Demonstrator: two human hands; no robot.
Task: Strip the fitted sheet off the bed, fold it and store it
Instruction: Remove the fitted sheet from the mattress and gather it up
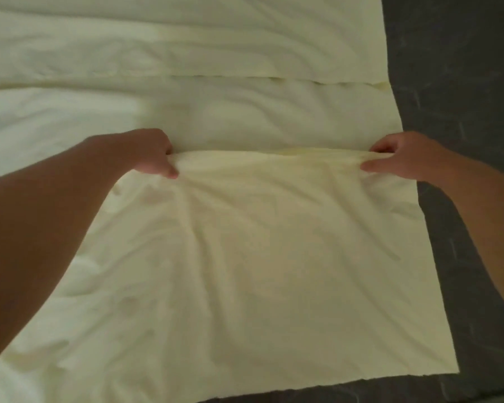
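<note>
Both arms are out over the sheet (pixel 259 242), pale cream and rumpled, which lies spread across most of the view on a dark grey surface (pixel 463 82), mattress or floor, hard to call from here. The left hand (pixel 154 154) has its grip pinched on a raised fold of the sheet, thumb below and fingers curled over the top, cloth bunching at the knuckles. Across from it, the right hand (pixel 402 157) pinches the same fold near the sheet's right border, thumb and fingers pressed together with cloth between them. The fold runs taut and nearly straight between the two hands, lifted a little off the layer beneath, and creases fan out from the left grip toward the near edge. Farther up, another edge of cloth crosses from side to side, one layer lying over another. The dark grey surface shows along the right side and under the near right corner of the sheet.
</note>
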